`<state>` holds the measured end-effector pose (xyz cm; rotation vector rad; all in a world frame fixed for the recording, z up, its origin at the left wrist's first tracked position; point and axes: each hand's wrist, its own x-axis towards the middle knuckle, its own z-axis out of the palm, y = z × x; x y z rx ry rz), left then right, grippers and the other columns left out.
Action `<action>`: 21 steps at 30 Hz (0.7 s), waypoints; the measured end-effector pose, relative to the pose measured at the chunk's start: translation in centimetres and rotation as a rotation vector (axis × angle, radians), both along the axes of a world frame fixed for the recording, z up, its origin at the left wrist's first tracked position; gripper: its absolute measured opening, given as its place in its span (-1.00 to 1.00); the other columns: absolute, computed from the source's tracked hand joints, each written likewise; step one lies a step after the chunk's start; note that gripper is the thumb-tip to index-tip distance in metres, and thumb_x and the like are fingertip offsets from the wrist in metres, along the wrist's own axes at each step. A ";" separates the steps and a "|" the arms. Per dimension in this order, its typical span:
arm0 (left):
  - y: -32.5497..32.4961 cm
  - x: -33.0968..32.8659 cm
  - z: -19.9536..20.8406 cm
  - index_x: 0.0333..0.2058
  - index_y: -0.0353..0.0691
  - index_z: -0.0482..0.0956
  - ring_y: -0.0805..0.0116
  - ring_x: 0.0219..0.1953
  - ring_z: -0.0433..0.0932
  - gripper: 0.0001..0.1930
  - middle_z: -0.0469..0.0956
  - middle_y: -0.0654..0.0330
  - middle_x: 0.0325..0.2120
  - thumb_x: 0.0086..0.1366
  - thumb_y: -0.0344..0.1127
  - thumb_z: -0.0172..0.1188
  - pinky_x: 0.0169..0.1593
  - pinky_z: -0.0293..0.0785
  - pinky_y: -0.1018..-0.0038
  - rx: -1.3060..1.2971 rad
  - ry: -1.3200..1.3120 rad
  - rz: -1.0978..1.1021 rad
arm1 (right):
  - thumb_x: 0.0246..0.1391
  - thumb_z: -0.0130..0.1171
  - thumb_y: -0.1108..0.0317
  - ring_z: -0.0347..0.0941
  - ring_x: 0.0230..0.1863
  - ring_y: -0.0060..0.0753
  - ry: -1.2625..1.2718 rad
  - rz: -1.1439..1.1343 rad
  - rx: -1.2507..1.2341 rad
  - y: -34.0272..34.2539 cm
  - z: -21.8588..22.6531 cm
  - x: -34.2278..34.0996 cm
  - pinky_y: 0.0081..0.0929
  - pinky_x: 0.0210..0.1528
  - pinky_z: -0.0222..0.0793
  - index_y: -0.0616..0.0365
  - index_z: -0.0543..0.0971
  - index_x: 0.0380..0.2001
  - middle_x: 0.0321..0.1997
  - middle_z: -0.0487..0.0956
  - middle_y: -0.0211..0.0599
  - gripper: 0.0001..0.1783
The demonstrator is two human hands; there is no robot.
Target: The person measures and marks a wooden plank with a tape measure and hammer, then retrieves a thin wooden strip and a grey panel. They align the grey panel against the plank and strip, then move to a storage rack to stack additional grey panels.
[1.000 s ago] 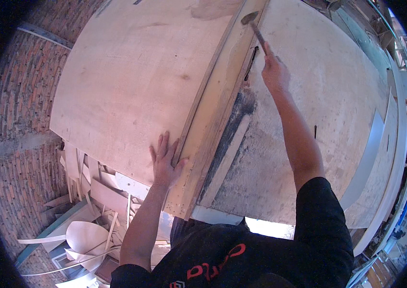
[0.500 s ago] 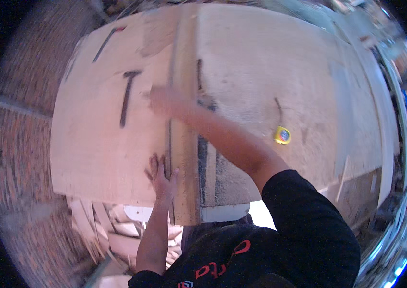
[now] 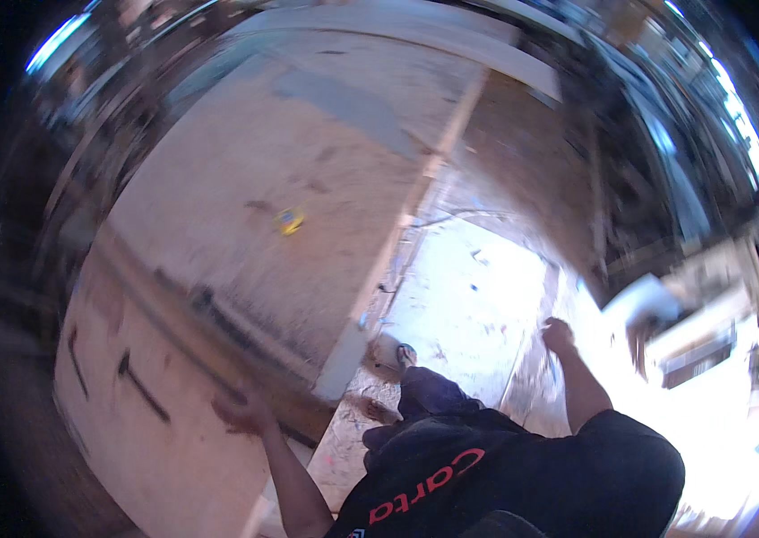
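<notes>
My left hand [image 3: 245, 414] rests at the edge of a long wooden beam [image 3: 184, 325], its fingers stretched over the pale wooden panel [image 3: 187, 457]. My right hand [image 3: 559, 335] hangs away from the worktop on the right, above the bright floor. Its fingers are curled in, and whatever may be inside them is hidden. On the panel left of my left hand lies a dark hammer [image 3: 143, 391]. A second thin dark tool [image 3: 77, 363] lies farther left. Across the beam, a yellow tape measure [image 3: 290, 221] sits on the dusty board [image 3: 245, 161].
The worktop's edge [image 3: 405, 215] runs diagonally between the board and the sunlit floor [image 3: 460, 278]. My foot [image 3: 406, 353] shows beside that edge. Blurred timber pieces [image 3: 702, 269] stand at the right. A dark strip [image 3: 250, 334] lies along the beam.
The view has swung to the right. My right hand has left the panel and moved out past the worktop's right side. My left hand stays by the beam; the tools and tape measure remain lying.
</notes>
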<state>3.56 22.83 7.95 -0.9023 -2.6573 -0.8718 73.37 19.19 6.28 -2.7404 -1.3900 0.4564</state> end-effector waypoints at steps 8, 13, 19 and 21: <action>4.8 18.6 3.3 -0.17 -0.36 0.56 -0.01 -0.18 0.46 -0.79 0.48 -0.04 -0.29 0.21 -0.51 0.14 -0.13 0.45 0.23 0.206 0.170 -1.063 | 0.05 0.12 0.22 0.60 -0.30 -0.31 0.147 -0.321 -0.452 -29.8 -9.6 1.9 -0.31 -0.28 0.52 0.07 0.65 -0.42 -0.39 0.66 -0.27 -0.80; 4.4 34.0 -0.1 -0.35 -0.34 0.57 0.09 -0.28 0.50 -0.92 0.46 0.01 -0.41 0.18 -0.50 0.15 -0.38 0.45 0.32 -0.166 -0.286 -1.540 | -0.12 0.26 0.02 0.57 -0.13 -0.17 0.570 -0.385 -0.353 -36.0 -10.5 -8.8 -0.29 -0.06 0.45 0.04 0.65 -0.18 -0.21 0.66 -0.23 -0.55; 6.1 41.2 -14.8 -0.46 -0.34 0.60 0.00 -0.29 0.51 -0.85 0.55 -0.06 -0.35 0.16 -0.35 0.20 -0.23 0.44 0.23 -0.892 -0.112 -1.634 | -0.11 0.24 0.12 0.59 -0.16 -0.21 0.838 -0.806 -0.422 -42.5 -11.0 -8.7 -0.32 -0.04 0.46 -0.03 0.67 -0.16 -0.16 0.66 -0.27 -0.60; 5.4 44.5 -16.1 -0.47 -0.32 0.60 0.04 -0.31 0.52 -0.87 0.56 -0.04 -0.36 0.15 -0.37 0.18 -0.25 0.44 0.25 -1.123 -0.162 -1.629 | -0.10 0.24 0.16 0.60 -0.22 -0.20 0.653 -1.282 0.006 -44.3 -8.9 -6.3 -0.32 -0.13 0.50 0.02 0.67 -0.19 -0.22 0.67 -0.24 -0.64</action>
